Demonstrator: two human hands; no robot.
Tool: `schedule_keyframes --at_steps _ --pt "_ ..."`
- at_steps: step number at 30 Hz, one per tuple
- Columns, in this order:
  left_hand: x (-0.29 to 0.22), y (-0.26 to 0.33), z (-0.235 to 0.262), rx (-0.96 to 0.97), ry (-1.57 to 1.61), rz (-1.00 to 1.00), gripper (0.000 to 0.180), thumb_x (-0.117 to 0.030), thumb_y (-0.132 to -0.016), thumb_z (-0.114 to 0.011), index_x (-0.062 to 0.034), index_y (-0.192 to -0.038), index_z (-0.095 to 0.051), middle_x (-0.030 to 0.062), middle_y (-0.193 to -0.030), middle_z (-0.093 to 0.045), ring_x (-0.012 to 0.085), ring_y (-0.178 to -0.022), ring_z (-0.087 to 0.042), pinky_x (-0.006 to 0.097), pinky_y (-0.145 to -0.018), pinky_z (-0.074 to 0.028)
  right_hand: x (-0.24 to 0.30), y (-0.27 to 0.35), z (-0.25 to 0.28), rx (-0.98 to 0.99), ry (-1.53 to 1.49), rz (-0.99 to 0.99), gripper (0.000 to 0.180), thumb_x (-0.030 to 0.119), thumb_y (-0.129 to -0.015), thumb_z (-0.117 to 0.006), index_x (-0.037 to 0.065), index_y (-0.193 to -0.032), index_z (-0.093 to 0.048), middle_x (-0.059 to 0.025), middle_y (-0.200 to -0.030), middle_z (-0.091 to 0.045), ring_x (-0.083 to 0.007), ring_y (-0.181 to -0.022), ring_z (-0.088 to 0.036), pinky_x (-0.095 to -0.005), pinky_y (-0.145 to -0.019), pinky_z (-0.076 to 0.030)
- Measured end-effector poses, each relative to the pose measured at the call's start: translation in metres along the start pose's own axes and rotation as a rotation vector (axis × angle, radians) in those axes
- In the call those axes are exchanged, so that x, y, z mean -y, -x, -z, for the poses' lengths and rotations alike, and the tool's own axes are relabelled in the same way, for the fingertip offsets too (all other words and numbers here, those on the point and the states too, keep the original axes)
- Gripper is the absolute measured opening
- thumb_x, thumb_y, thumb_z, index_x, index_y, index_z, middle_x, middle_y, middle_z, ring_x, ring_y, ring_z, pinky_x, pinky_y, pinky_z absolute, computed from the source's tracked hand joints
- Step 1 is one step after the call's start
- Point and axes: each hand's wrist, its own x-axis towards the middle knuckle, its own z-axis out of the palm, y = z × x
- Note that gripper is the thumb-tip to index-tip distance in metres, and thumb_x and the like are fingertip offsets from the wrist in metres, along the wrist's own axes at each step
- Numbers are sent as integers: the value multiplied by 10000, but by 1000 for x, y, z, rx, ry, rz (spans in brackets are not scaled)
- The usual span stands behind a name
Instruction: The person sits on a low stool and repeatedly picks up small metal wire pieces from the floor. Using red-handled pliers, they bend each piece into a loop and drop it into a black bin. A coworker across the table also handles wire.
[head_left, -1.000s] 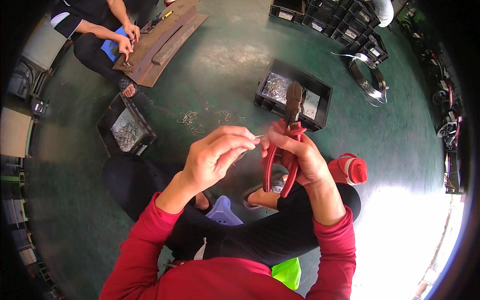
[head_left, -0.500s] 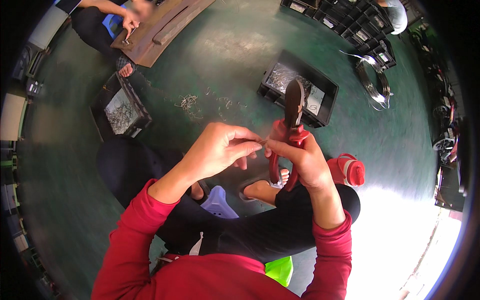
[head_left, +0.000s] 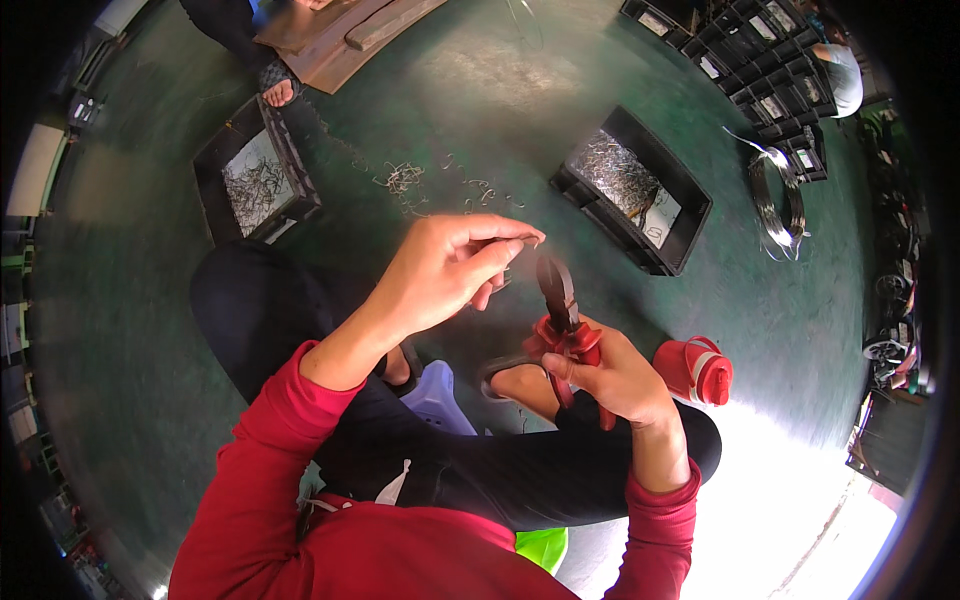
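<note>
My left hand [head_left: 435, 275] is closed in a pinch, thumb against forefinger. A short bit of thin wire [head_left: 538, 239] pokes out at its fingertips; most of it is covered. My right hand [head_left: 628, 378] is wrapped around the handles of red-handled cutting pliers [head_left: 558, 292]. Their dark jaws point up and away from me, just below and right of the left fingertips, apart from the wire. Whether the jaws are parted is hard to make out.
Two black crates hold bent wire pieces, one at far left [head_left: 310, 196], one at far right [head_left: 690, 238]. Loose wire pieces [head_left: 404, 179] lie on the green floor between them. A wire coil [head_left: 770, 205], stacked black crates [head_left: 770, 65] and a red jug [head_left: 695, 371] are at right.
My right hand has drawn the pliers down and toward me, away from the left fingertips. The left hand has risen slightly with the wire. My view has shifted a little.
</note>
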Motion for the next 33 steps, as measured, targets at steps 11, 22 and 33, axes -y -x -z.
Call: schedule_keyframes --at_steps 11,22,33 --pt "-2 1 4 116 34 73 237 -93 -949 -539 -1 -1111 -685 -20 -563 -499 47 -472 -434 224 -462 -352 2 0 -4 2 -32 20 236 125 -931 -598 12 -1131 -546 -13 -716 -617 -51 -630 -583 -202 -501 -404" --pt "-3 2 6 145 66 122 243 -105 -947 -537 4 -1105 -684 -24 -559 -480 51 -471 -417 220 -470 -333 3 2 -7 -28 -14 39 191 122 -916 -616 9 -1061 -564 -31 -724 -632 -55 -604 -550 -229 -521 -419" --pt "6 8 2 172 -273 -44 176 -77 -963 -494 34 -963 -630 11 -555 -496 63 -487 -465 255 -473 -363 -16 -8 -13 -464 493 303 157 29 -825 -685 -11 -926 -572 -109 -719 -619 -187 -633 -566 -313 -645 -476"
